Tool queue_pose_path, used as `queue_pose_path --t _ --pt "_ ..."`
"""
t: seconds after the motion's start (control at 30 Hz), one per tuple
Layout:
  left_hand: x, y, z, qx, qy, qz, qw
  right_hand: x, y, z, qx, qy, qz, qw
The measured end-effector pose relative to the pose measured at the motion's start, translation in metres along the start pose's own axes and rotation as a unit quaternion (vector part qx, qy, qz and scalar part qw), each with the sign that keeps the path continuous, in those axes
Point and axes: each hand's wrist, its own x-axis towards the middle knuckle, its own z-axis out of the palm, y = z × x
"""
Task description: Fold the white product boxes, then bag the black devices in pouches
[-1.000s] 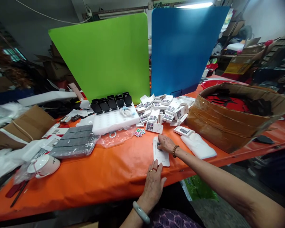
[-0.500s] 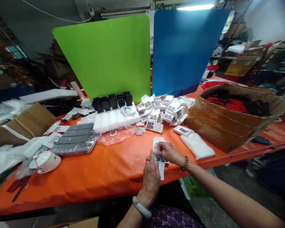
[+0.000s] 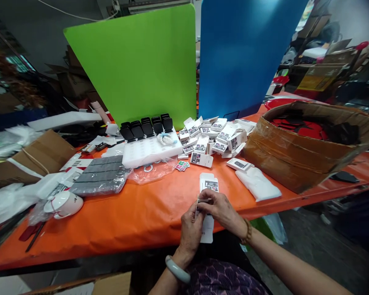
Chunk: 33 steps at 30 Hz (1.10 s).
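One orange-covered table (image 3: pixel 160 213), a brown cardboard box (image 3: pixel 279 157) at right, a heap of small white boxes (image 3: pixel 226 134) toward the far side.
Nearer, right hand (image 3: pixel 223 209) and left hand (image 3: pixel 191 229) together, fingers curled, tips nearly closed; just beyond, a flat white blank (image 3: pixel 206 178) on the tabletop; below, a white flap (image 3: pixel 207 231) by the near edge, attached or loose, cannot tell. Smallest, a piece of printed card (image 3: pixel 198 205), pinched by both hands just over the near side, mostly hidden. Could crease or tear from a hard or uneven pinch; could drop past the edge if held by too little.
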Motion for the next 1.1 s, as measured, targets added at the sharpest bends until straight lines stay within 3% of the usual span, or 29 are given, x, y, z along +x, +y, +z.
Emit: queue_pose_path --t 0.07,0.1,0.13,0.2,0.3,0.43,0.6,0.7,0.83,0.93,1.03,1.1 --pt "0.002 -0.001 -0.002 -0.104 0.021 -0.040 0.994 -0.007 0.006 -0.001 -0.053 0.114 -0.055 0.990" --pt "0.002 -0.003 -0.003 -0.148 0.035 -0.060 0.987 -0.011 0.011 -0.001 -0.056 0.142 -0.050 0.987" --pt "0.003 -0.004 -0.003 -0.181 0.050 -0.078 0.979 -0.015 0.017 -0.001 -0.038 0.141 -0.025 0.989" --pt "0.002 -0.008 -0.002 -0.215 0.082 -0.100 0.968 -0.023 0.030 0.001 0.047 0.058 0.052 0.996" --pt "-0.001 -0.014 0.000 -0.217 0.105 -0.109 0.964 -0.033 0.047 0.006 0.177 -0.053 0.131 0.974" --pt "-0.008 -0.019 -0.001 -0.182 0.097 -0.085 0.975 -0.047 0.061 0.007 0.190 -0.048 0.126 0.972" --pt "-0.024 -0.025 -0.006 -0.138 0.088 -0.089 0.983 -0.068 0.067 0.003 0.091 -0.015 0.056 0.994" --pt "-0.033 -0.028 -0.005 -0.107 0.051 -0.073 0.990 -0.077 0.066 0.001 0.035 -0.008 0.035 0.999" --pt "-0.040 -0.033 -0.003 -0.058 -0.005 -0.082 0.995 -0.087 0.075 0.002 0.077 -0.022 0.069 0.994" --pt "-0.044 -0.043 -0.005 -0.033 -0.046 -0.132 0.990 -0.097 0.088 0.005 0.124 -0.035 0.095 0.987" --pt "-0.046 -0.055 -0.009 -0.024 -0.077 -0.173 0.982 -0.105 0.094 0.008 0.098 -0.047 0.110 0.988" --pt "-0.045 -0.059 -0.010 -0.010 -0.077 -0.166 0.983 -0.107 0.092 0.009 0.070 -0.045 0.106 0.991"
